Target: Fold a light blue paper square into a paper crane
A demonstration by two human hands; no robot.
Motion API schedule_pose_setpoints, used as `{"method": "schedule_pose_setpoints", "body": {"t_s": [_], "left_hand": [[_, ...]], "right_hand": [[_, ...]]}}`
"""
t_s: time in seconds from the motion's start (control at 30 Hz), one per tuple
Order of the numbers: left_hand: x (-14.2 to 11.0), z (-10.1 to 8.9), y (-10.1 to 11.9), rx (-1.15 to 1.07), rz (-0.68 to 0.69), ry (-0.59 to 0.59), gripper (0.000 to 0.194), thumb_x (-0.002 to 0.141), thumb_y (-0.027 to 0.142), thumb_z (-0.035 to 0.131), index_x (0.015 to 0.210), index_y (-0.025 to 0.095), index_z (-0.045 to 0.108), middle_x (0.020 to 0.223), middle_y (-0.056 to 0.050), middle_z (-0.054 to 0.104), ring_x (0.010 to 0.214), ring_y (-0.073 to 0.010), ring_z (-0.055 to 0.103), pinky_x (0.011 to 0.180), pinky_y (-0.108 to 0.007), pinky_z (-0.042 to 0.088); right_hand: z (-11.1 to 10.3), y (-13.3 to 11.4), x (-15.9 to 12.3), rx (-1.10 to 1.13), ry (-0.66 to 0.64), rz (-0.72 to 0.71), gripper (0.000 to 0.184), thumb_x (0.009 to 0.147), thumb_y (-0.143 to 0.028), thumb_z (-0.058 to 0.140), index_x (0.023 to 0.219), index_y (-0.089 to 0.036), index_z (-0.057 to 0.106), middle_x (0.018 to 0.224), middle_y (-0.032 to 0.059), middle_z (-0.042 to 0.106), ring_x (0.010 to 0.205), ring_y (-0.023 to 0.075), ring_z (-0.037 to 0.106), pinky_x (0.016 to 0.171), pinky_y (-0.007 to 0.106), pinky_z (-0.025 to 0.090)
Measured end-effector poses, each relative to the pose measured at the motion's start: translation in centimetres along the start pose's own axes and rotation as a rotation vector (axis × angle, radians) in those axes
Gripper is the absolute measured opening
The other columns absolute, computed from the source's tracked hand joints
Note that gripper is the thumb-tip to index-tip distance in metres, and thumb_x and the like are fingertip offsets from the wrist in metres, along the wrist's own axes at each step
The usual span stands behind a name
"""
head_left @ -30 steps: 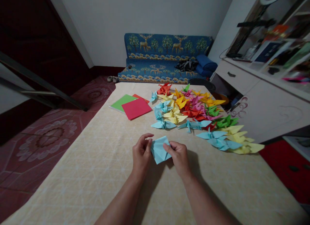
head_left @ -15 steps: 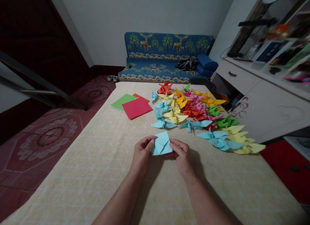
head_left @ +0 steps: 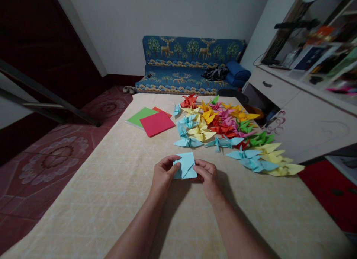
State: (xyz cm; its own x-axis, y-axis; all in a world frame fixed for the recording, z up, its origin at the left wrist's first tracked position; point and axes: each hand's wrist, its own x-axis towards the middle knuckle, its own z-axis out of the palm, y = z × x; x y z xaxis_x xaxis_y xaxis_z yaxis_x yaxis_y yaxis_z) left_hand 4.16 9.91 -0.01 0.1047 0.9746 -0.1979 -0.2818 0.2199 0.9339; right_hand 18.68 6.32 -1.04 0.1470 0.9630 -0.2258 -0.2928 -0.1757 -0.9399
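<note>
head | left hand [head_left: 164, 172] + right hand [head_left: 208, 176] | both pinching folded light-blue paper [head_left: 185, 163]

The light-blue paper [head_left: 184, 164] in front of you is folded into a roughly square packet, a diagonal flap edge slanting across its lower right part. Its folded face is turned up toward you — your left hand [head_left: 164, 172] pinches its left side, thumb on top, and your right hand [head_left: 206, 175] grips its right edge.
</note>
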Motion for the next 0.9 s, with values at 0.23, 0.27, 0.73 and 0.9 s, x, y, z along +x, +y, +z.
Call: {"method": "schedule_pose_setpoints", "body": {"t_s": [0.23,0.27,0.73,0.9], "left_hand": [[-0.1,0.0,0.0,0.011,-0.069,-0.049,0.029,0.064,0.028,0.077,0.087,0.013,0.068,0.073,-0.003,0.066,0.062,-0.0116,0.057,0.057,-0.022,0.044],[-0.2,0.0,0.0,0.016,-0.071,-0.054,0.029,0.064,0.028,0.077,0.087,0.013,0.069,0.073,-0.003,0.066,0.062,-0.0115,0.056,0.057,-0.022,0.043],[-0.4,0.2,0.2,0.063,-0.035,-0.071,0.024,0.066,0.025,0.073,0.087,0.014,0.071,0.07,-0.002,0.066,0.059,-0.01,0.052,0.056,-0.02,0.039],[-0.5,0.6,0.2,0.073,0.009,-0.096,0.027,0.062,0.025,0.076,0.085,0.014,0.071,0.075,-0.004,0.068,0.064,-0.0133,0.056,0.061,-0.022,0.043]], "right_hand": [[0.3,-0.4,-0.1,0.032,0.018,-0.013,0.024,0.072,-0.04,0.067,0.075,-0.016,0.065,0.063,-0.0005,0.058,0.053,0.0116,0.053,0.044,0.02,0.048],[0.3,-0.3,-0.1,0.036,0.02,-0.015,0.024,0.072,-0.04,0.067,0.073,-0.016,0.065,0.062,-0.0008,0.057,0.053,0.0115,0.052,0.044,0.02,0.047],[0.7,-0.5,-0.2,-0.14,-0.041,-0.11,0.015,0.071,-0.028,0.064,0.081,-0.018,0.068,0.07,0.0005,0.063,0.064,0.0162,0.056,0.057,0.024,0.046],[0.8,0.4,0.1,-0.329,0.049,-0.274,0.023,0.078,-0.036,0.06,0.076,-0.015,0.067,0.065,0.0006,0.058,0.06,0.0145,0.049,0.054,0.022,0.038]]}}
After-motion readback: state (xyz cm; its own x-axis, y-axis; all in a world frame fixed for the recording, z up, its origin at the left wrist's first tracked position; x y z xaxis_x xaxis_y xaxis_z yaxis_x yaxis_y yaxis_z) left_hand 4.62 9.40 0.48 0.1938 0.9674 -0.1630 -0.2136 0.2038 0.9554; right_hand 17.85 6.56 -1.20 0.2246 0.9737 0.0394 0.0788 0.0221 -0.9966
